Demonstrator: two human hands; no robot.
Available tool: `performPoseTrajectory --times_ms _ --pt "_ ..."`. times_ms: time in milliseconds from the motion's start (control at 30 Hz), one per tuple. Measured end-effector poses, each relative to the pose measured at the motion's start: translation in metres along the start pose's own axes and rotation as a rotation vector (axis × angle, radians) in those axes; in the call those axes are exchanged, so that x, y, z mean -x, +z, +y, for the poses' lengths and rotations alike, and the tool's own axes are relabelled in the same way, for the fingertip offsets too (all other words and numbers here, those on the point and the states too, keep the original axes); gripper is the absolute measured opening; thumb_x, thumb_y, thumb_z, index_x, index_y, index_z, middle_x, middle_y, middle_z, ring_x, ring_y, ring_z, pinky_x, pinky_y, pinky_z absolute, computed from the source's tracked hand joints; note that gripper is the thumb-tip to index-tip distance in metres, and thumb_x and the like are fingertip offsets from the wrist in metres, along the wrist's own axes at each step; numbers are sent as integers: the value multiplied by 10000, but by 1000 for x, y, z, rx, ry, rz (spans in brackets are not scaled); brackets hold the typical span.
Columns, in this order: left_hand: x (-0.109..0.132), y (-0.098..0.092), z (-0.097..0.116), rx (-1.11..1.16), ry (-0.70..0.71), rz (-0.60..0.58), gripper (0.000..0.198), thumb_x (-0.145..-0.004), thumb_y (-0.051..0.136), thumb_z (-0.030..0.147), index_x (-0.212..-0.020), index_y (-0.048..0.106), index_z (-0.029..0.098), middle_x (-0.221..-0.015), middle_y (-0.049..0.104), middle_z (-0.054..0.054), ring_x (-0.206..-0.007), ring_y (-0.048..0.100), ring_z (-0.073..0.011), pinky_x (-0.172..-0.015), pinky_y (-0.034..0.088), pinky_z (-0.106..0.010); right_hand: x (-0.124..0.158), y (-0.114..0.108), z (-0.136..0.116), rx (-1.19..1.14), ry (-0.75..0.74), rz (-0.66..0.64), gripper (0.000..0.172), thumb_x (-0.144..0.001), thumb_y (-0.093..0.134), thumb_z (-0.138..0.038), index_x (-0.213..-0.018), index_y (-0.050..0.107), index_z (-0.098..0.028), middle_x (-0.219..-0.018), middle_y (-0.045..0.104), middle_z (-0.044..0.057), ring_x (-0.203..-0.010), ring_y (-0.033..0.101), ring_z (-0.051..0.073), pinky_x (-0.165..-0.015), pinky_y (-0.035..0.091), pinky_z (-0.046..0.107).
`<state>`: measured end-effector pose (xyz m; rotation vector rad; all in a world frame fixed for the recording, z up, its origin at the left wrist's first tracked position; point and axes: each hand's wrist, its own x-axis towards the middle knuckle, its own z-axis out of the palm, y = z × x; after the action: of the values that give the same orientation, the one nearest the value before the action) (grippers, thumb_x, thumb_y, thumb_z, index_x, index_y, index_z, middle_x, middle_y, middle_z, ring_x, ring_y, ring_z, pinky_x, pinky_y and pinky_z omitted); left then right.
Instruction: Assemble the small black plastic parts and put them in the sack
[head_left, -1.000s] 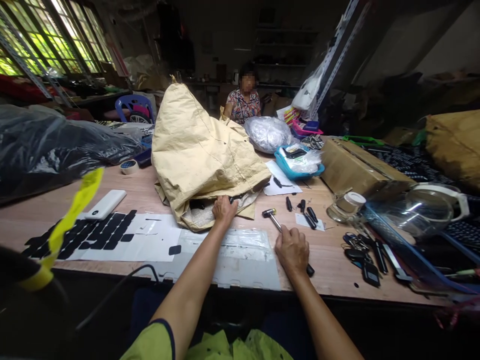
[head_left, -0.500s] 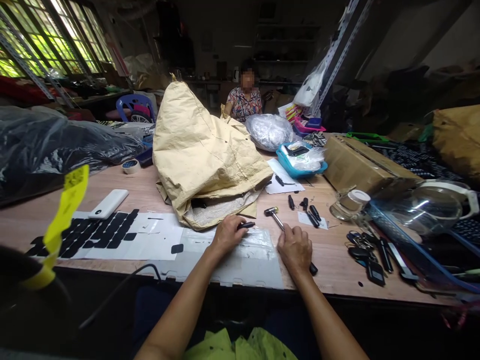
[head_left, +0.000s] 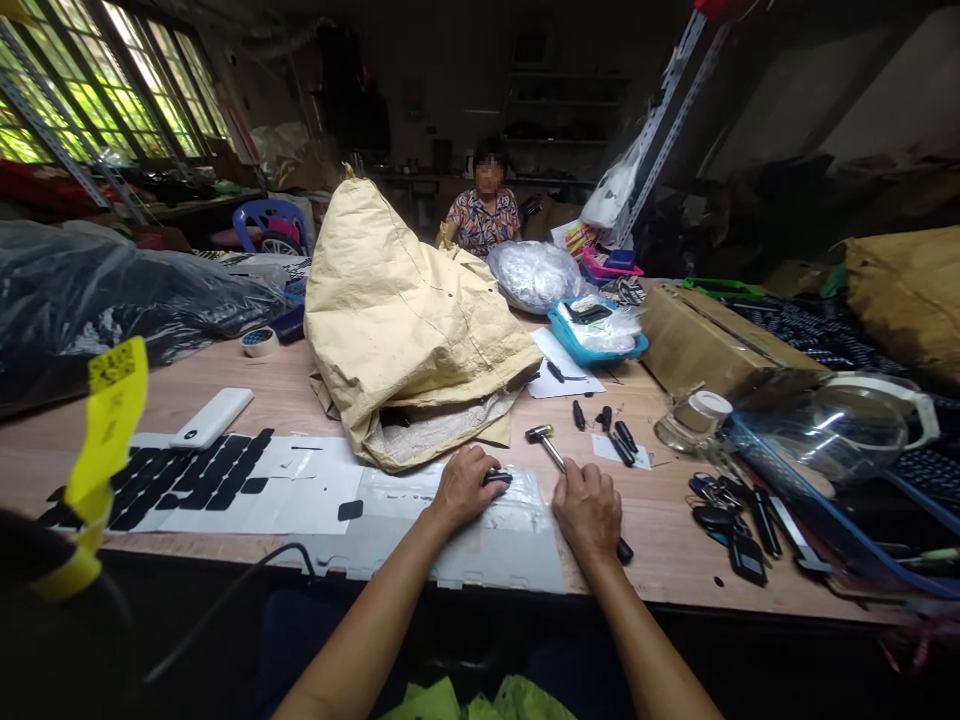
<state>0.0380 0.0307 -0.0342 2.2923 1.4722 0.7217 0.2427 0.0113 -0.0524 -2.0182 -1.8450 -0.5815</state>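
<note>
In front of me, my left hand (head_left: 463,487) is closed on a small dark elongated part (head_left: 498,477), resting over a clear plastic sheet (head_left: 517,500) on a grey-white mat (head_left: 495,555). To its right, my right hand (head_left: 589,508) is wrapped round the shaft of a small hammer (head_left: 553,455). The hammer's head points away from me, low over the wooden table, and its black handle end sticks out below my palm. Just beyond my left hand lies the mouth of a large tan paper sack (head_left: 420,330), with something dark partly hidden inside.
Rows of black pads (head_left: 187,480) lie on white paper at left, near a white power bank (head_left: 212,418). At right are several black parts (head_left: 624,440), keys (head_left: 727,510), a glass jug (head_left: 862,425) and a carton (head_left: 720,340). A person (head_left: 484,215) sits across the table.
The camera view has shifted slightly. My left hand's dark part now lies a little lower and flatter against the mat; the right hand keeps its grip on the hammer.
</note>
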Motion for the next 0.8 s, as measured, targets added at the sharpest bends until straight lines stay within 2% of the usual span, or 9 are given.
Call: performPoseTrajectory --times_ms 133,400,567,800 --pt "1 4 0 -36 37 6 160 -782 765 312 -883 692 212 -906 625 -43 -906 566 -218 -796 453 -330 0 1 1 -2 0 3 247 -872 516 -176 -1055 681 -193 -808 535 58 -801 455 203 -649 258 297" --pt "1 6 2 -37 63 21 9 -881 615 202 -881 606 202 -906 611 -43 -881 551 -206 -784 437 -328 0 0 2 10 0 2 236 -877 515 -173 -1036 689 -193 -801 540 62 -795 462 206 -636 253 299" --pt "1 5 0 32 51 8 76 -875 562 134 -825 560 192 -896 602 -51 -877 537 -206 -798 439 -336 0 -1 2 10 3 -2 237 -875 525 -177 -1044 690 -190 -799 542 60 -794 463 205 -632 246 295" --pt "2 7 -2 77 30 97 130 -845 530 89 -777 528 201 -871 593 -51 -861 527 -208 -793 441 -345 0 0 3 20 -5 -1 231 -875 534 -188 -1043 693 -192 -795 538 60 -797 461 208 -625 238 296"
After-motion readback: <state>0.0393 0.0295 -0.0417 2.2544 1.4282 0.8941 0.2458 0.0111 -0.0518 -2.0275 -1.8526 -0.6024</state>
